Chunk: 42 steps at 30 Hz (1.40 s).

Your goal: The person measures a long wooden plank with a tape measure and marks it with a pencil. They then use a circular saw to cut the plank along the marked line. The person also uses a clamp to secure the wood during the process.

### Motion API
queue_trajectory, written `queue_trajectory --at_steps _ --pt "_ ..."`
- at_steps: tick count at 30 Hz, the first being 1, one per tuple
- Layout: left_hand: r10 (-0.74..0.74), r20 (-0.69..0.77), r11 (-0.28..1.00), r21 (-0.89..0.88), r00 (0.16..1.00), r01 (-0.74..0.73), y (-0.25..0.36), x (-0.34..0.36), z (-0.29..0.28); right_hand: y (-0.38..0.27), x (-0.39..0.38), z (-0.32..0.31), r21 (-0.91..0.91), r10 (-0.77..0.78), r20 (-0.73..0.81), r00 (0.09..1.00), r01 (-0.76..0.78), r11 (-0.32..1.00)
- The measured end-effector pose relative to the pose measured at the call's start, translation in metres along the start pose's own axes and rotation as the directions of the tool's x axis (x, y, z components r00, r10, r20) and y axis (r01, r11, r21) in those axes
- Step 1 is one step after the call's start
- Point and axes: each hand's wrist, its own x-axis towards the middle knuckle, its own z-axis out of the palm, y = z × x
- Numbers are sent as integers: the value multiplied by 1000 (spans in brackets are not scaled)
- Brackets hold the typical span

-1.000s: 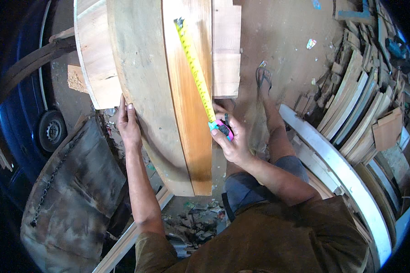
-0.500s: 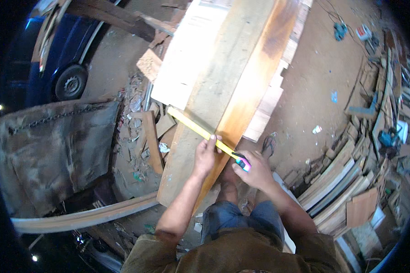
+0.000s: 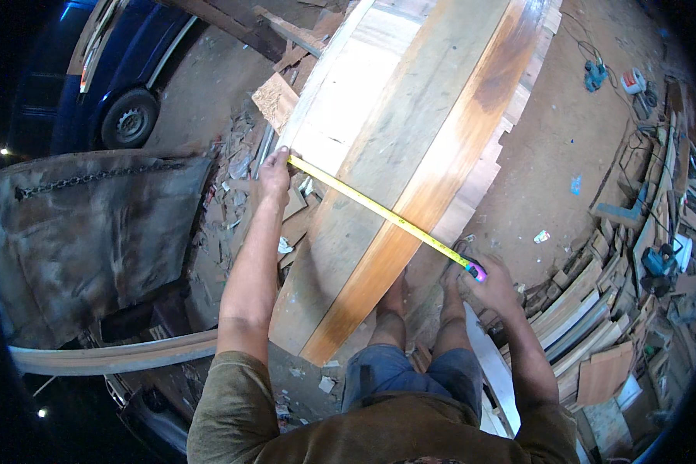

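Observation:
My left hand (image 3: 274,172) pinches the end of the yellow tape blade (image 3: 377,209) at the left edge of the pale panel (image 3: 360,68), near its lower corner. The blade lies stretched slantwise across the panel, a greyish board (image 3: 424,75) and an orange-brown varnished strip (image 3: 391,264). My right hand (image 3: 495,282) grips the pink, turquoise and black tape case (image 3: 473,271) beyond the right edge of the light planks (image 3: 465,195). My bare legs show below the boards, near that hand.
A blue vehicle (image 3: 63,69) stands upper left, a dark worn sheet (image 3: 93,255) below it. A curved beam (image 3: 108,356) crosses lower left. Stacked offcuts (image 3: 605,371) line the right side, with a teal power tool (image 3: 661,259). Another tool (image 3: 595,75) and cords lie upper right; scraps litter the floor.
My left hand has moved up-left to the tape's end at the panel edge. My right hand has moved rightward with the case, drawing the blade longer. The whole view has turned.

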Motion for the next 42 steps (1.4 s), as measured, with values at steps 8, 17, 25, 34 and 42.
queue_trajectory --at_steps 8,17,25,34,42 --pt "114 -66 845 531 991 -62 -16 27 -11 3 8 13 28 -16 -5 1000 16 999" --pt "46 64 955 292 997 -62 -20 13 -14 24 5 19 -76 -74 -91 993 67 995" --pt "40 33 964 261 999 -48 -18 14 -13 28 2 31 -156 -125 -176 976 98 983" --pt "47 127 987 148 991 -66 -24 18 -18 28 -4 43 -222 -96 -205 974 50 974" --pt "9 122 978 204 993 -34 -23 19 -16 31 -5 47 -251 -116 -230 966 57 966"
